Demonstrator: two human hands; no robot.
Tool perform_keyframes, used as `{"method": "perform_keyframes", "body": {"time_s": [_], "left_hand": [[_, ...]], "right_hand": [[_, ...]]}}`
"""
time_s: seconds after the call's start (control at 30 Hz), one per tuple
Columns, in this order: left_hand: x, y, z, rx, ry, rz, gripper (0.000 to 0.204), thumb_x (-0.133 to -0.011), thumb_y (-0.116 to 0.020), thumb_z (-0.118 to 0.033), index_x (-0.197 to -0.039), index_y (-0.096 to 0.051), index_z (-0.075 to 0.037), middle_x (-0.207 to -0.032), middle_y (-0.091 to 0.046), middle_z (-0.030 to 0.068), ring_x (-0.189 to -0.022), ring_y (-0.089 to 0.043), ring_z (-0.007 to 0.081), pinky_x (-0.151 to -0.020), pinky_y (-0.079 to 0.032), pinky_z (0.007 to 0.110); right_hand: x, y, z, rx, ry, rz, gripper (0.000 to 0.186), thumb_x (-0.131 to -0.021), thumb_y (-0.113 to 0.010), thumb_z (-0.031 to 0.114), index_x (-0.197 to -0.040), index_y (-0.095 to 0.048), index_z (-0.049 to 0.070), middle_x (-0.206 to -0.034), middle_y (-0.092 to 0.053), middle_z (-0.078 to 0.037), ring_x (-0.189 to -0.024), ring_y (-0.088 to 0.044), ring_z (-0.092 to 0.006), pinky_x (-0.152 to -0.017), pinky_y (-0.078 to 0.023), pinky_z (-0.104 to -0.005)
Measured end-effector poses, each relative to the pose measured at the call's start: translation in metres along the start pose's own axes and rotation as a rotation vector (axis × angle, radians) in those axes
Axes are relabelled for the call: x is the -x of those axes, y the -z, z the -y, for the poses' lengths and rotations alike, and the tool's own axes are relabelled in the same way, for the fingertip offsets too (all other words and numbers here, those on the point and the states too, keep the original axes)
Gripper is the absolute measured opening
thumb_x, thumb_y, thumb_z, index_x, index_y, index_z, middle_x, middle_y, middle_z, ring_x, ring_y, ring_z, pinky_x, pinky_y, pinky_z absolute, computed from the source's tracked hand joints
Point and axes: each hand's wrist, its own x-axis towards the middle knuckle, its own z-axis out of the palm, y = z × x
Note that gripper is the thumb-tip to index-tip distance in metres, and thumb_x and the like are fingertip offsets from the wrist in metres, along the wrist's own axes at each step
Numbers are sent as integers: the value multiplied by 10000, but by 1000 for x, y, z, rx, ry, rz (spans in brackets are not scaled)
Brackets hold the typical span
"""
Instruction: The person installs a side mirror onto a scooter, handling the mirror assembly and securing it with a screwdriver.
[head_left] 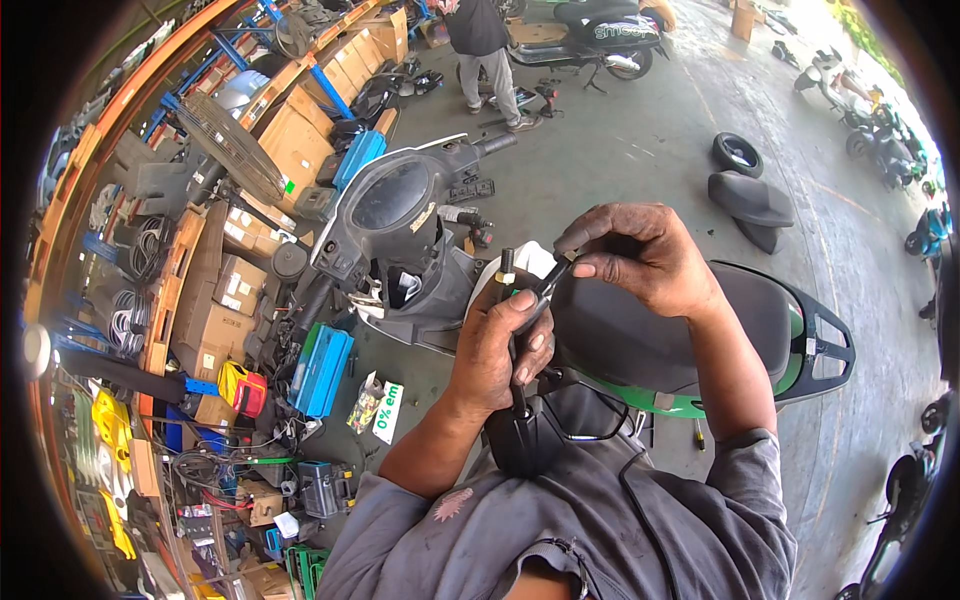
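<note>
My left hand (505, 345) grips two black rod-like parts, likely mirror stems. One (507, 260) stands upright with a threaded end and a light metal nut; the other (545, 285) angles up to the right. My right hand (625, 255) has its thumb and fingers closed on the tip of the angled part, at a small metal piece (569, 258). A black mirror body (515, 450) hangs below my left hand against my grey shirt. Beneath my hands is a scooter's black seat (680, 350) with green bodywork.
The scooter's handlebar and front (390, 220) are ahead-left. Shelving with cardboard boxes (225, 320) and blue cases (320, 370) line the left. Another person (480, 55) stands by a parked scooter (610, 40). A loose seat (750, 205) and tyre (738, 153) lie right; more scooters line the right edge.
</note>
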Motion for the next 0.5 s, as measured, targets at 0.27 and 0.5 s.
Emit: {"method": "perform_keyframes", "body": {"time_s": [0.27, 0.5], "left_hand": [[1, -5, -4, 22, -1, 41, 237, -984, -520, -231, -1169, -510, -84, -630, -426, 12, -358, -359, 63, -343, -298, 205], [0, 0, -1, -19, 33, 38, 230, -982, -525, -234, -1156, -494, -87, -644, -421, 11, -367, -347, 61, -349, -294, 205]], "right_hand": [[1, 4, -7, -68, 118, 13, 205, -851, -660, -100, -1044, -674, -32, -1087, -680, -120, -1019, -650, -192, -858, -539, -310], [1, 5, -7, -33, 118, 31, 206, -843, -688, -72, -1044, -684, -25, -1059, -690, -115, -984, -655, -180, -840, -537, -303]]}}
